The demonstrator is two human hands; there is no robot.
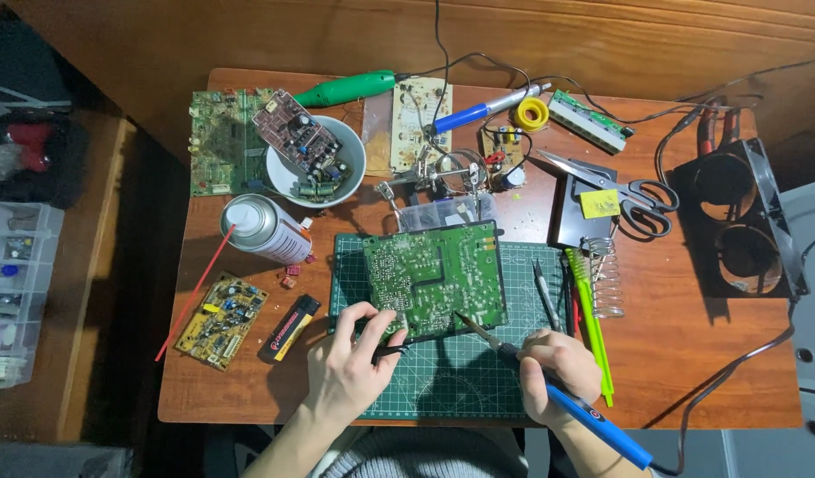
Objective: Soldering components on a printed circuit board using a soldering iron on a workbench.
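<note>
The green circuit board (436, 279) lies flat on the cutting mat (513, 389), just beyond both hands and between them. The left hand (350, 358) rests at the board's near left corner, fingers curled, pinching black tweezers (391, 348) whose tips touch the board's near edge. The right hand (560, 365) sits to the board's near right, closed in a pen grip around a blue-handled soldering iron (593, 418); its tip slants up-left onto the board's lower edge. Both wrists lie low on the mat. Farther left of the left hand, a spray can (264, 228) lies on the tabletop (691, 354); scissors (633, 193) sit well beyond the right hand.
</note>
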